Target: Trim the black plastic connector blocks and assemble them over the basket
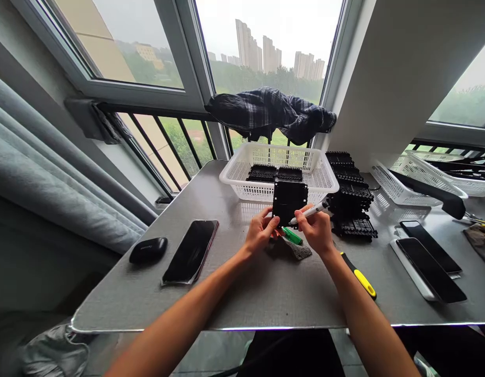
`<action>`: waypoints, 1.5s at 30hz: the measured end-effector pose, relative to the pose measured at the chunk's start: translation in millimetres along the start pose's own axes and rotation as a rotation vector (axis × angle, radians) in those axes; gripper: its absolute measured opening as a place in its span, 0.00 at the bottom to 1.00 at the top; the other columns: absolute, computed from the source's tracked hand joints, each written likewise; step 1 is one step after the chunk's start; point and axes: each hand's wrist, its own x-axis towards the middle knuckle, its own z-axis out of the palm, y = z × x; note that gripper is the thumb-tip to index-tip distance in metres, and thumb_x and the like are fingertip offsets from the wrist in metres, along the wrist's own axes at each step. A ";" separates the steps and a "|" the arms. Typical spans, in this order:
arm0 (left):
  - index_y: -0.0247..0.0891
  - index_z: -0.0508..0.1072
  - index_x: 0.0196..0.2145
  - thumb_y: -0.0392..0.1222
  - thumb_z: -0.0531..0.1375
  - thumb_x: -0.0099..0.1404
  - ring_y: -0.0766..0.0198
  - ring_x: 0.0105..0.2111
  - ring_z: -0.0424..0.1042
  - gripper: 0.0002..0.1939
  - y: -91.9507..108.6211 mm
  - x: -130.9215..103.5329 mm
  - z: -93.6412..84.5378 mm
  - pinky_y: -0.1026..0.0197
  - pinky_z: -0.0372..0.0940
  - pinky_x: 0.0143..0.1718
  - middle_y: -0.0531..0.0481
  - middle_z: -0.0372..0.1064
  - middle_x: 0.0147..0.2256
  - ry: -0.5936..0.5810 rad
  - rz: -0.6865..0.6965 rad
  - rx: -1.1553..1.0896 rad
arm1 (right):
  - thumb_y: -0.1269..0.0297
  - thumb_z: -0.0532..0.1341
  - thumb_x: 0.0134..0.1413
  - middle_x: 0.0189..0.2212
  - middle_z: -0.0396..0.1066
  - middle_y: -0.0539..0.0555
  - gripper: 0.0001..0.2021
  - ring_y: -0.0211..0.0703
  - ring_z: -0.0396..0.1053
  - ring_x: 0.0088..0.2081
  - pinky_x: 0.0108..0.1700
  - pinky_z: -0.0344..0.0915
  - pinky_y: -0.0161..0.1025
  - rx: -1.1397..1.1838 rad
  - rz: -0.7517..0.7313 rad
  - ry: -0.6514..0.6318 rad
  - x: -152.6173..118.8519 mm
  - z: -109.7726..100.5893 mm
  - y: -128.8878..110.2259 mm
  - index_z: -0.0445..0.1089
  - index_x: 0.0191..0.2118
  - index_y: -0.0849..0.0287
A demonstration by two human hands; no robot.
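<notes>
A white perforated basket (246,191) is standing behind a raised black plastic panel (290,200). The left hand (261,229) is pinching the panel's lower-left corner; the right hand (317,229) is firmly gripping a white marker pen (313,210). Pen pressure against this one-sided hold could be tilting the panel.

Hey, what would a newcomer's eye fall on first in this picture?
Probably the black panel at the centre, held in the left grip while the right grip holds a white marker at its lower edge. Behind it sits a white perforated basket; beyond, a dark plaid garment lies bunched before the window.
</notes>
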 end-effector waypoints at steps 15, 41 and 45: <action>0.33 0.67 0.46 0.54 0.63 0.58 0.62 0.20 0.73 0.26 -0.8 -1.3 2.1 0.64 0.67 0.24 0.51 0.73 0.22 -0.012 -0.013 -0.024 | 0.51 0.59 0.57 0.15 0.64 0.46 0.16 0.33 0.59 0.15 0.18 0.54 0.31 0.090 0.050 -0.026 2.5 -1.4 4.2 0.66 0.27 0.58; 0.33 0.65 0.45 0.55 0.62 0.57 0.63 0.16 0.70 0.26 -0.5 -1.1 4.4 0.65 0.65 0.19 0.53 0.71 0.18 0.002 -0.071 -0.099 | 0.68 0.59 0.49 0.20 0.65 0.45 0.02 0.33 0.59 0.18 0.21 0.57 0.32 -0.035 -0.185 0.143 0.0 -0.8 5.7 0.65 0.30 0.57; 0.33 0.66 0.44 0.55 0.62 0.57 0.64 0.16 0.70 0.25 0.6 -1.7 4.5 0.65 0.65 0.19 0.53 0.71 0.19 -0.008 -0.071 -0.105 | 0.69 0.59 0.49 0.20 0.66 0.45 0.01 0.33 0.60 0.18 0.22 0.58 0.32 -0.061 -0.188 0.129 1.0 -1.2 6.3 0.65 0.31 0.57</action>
